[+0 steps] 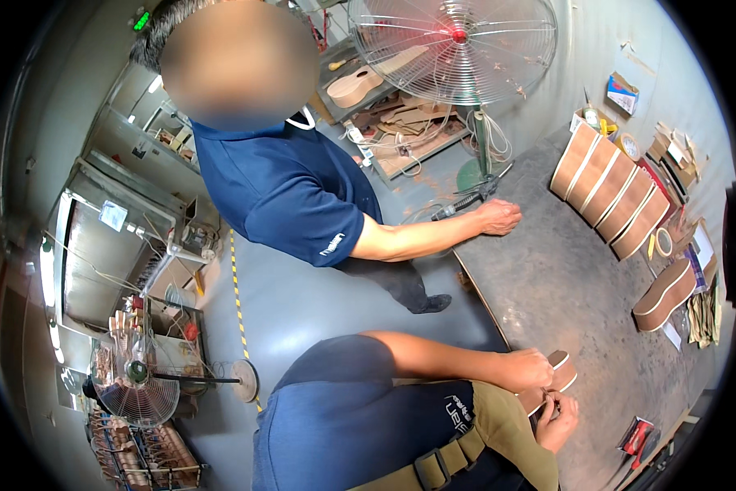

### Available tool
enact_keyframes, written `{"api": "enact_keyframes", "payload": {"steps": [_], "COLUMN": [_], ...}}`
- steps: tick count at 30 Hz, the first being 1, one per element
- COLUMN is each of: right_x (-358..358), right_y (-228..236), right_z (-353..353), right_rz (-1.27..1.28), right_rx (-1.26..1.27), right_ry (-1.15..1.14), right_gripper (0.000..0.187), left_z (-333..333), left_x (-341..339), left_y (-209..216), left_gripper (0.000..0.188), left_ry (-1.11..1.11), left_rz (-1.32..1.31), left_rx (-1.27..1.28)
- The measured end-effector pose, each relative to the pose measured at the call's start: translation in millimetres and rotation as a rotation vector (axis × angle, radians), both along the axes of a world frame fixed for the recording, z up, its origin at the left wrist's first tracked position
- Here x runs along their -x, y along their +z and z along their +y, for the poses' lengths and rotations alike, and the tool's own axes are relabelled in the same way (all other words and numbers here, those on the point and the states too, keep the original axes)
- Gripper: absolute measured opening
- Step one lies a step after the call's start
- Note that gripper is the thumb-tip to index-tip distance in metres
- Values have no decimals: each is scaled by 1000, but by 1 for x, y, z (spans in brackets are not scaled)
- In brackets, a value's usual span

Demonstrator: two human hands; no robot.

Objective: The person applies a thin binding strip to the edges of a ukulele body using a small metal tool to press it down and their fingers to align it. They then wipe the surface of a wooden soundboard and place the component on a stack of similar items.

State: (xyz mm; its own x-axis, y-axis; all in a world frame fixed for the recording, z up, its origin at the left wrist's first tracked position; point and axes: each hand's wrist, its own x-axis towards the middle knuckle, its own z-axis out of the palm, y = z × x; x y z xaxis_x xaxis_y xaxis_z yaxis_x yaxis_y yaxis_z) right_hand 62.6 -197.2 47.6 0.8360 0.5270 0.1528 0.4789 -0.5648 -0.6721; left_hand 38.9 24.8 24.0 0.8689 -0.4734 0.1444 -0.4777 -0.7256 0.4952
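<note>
A small brown wooden ukulele body (563, 372) with pale edging lies at the near edge of the workbench, partly covered by my hands. My left hand (526, 370) is closed over its near side; anything in those fingers is hidden. Against its lower end, my right hand (558, 419) has bent fingers gripping the wood, with a small dark spot between them that I cannot identify. Another wooden ukulele body (665, 296) with pale edging lies farther right. Beyond it stands a row of similar wooden bodies (609, 190) side by side.
Across the bench corner a co-worker in a dark blue shirt (278, 196) rests a closed hand (499, 218) on the grey benchtop (531, 278). A large fan (458, 37) stands behind. Red-handled tools (636, 438) lie near the right edge, tape rolls (663, 241) along the wall.
</note>
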Motion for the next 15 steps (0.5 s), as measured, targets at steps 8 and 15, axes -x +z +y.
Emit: {"api": "enact_keyframes", "payload": {"steps": [8, 15], "right_x": [3, 7], "right_y": [-1, 1], "right_z": [0, -1], "right_rz": [-45, 8], "right_rx": [-7, 24], "right_ry": [-26, -75], "right_gripper": [3, 2], "left_z": [0, 0], "left_x": [0, -2], "left_y": [7, 7], "left_gripper": [10, 8], "left_ry": [-9, -2], "left_rz": [0, 22], "left_rx": [-1, 84]}}
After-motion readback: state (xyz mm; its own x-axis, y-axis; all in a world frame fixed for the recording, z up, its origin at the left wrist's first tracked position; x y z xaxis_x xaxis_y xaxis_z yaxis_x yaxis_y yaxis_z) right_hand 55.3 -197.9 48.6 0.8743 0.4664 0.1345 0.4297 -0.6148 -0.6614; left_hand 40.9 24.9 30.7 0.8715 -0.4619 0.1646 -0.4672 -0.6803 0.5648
